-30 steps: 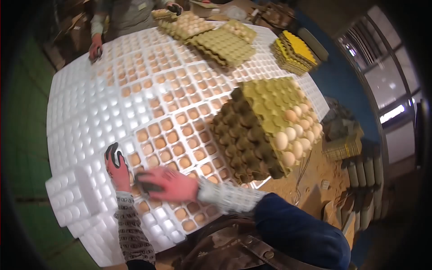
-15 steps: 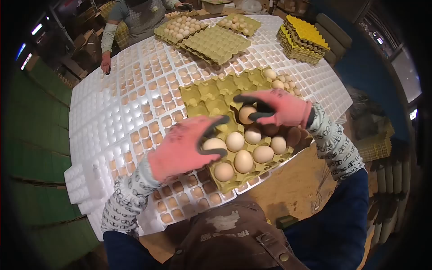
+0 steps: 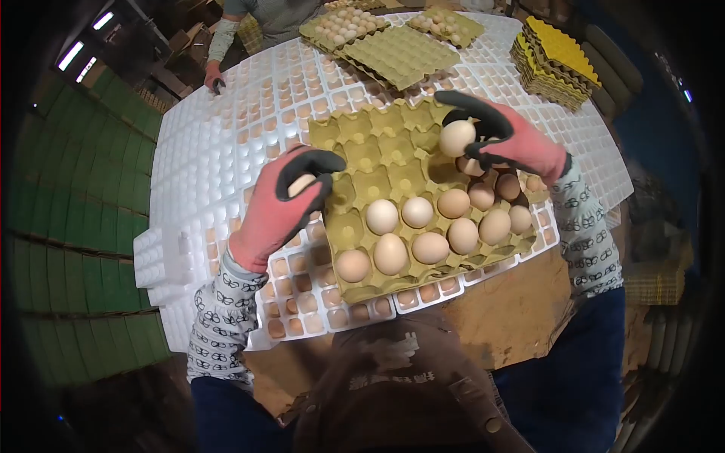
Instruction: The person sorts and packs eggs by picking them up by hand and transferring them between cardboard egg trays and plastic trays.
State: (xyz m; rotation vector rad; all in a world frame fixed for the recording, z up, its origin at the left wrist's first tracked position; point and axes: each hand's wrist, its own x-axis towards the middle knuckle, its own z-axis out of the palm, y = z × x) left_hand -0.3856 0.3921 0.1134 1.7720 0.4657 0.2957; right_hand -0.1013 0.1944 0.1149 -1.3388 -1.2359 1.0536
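My left hand [image 3: 283, 200], in a pink glove with dark fingertips, curls round an egg [image 3: 300, 185] at the left edge of the yellow-green egg tray [image 3: 370, 155]. Above the tray's right side, my right hand [image 3: 517, 136] grips a pale egg [image 3: 458, 138] between thumb and fingers. Just below that egg another egg [image 3: 472, 165] shows, partly hidden by the thumb; whether it is held or resting I cannot tell. Several eggs fill the tray's near rows, among them a brownish egg [image 3: 453, 204]. Its far and left cups hold none.
Beneath lie white plastic trays [image 3: 192, 162] with eggs in many of their cups. Farther back are an empty fibre tray [image 3: 400, 57], a tray of eggs [image 3: 347, 28] and a stack of yellow trays [image 3: 559, 57]. A co-worker's gloved hand [image 3: 214, 78] rests at the far left.
My left hand has moved up and left, with an egg in it. The brownish egg my right hand held now sits in the tray; that hand has shifted right and holds a paler egg.
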